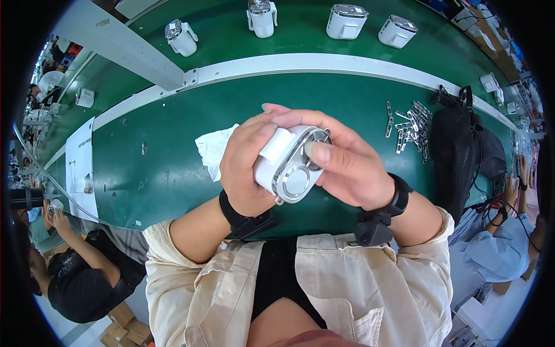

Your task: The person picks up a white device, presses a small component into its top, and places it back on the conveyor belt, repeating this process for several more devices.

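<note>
A white oval device [267, 173] with a shiny chrome end face is held between my two hands, tilted so the face points up and toward me. The face carries two round parts, and a white clip-like piece sticks out on its left side. My left hand [245, 159] wraps round the device's left side. On the other side my right hand [354, 173] grips it, its thumb pressed on the upper round part of the face. Behind my left hand lies a crumpled white sheet or bag [213, 149], partly covered by that hand.
On the green table [173, 173] lie several silvery metal clips [413, 128], a black bag [454, 150] and a printed sheet [80, 168]. Beyond a white rail [277, 62], several similar devices [346, 23] stand on a green surface. People work at both sides.
</note>
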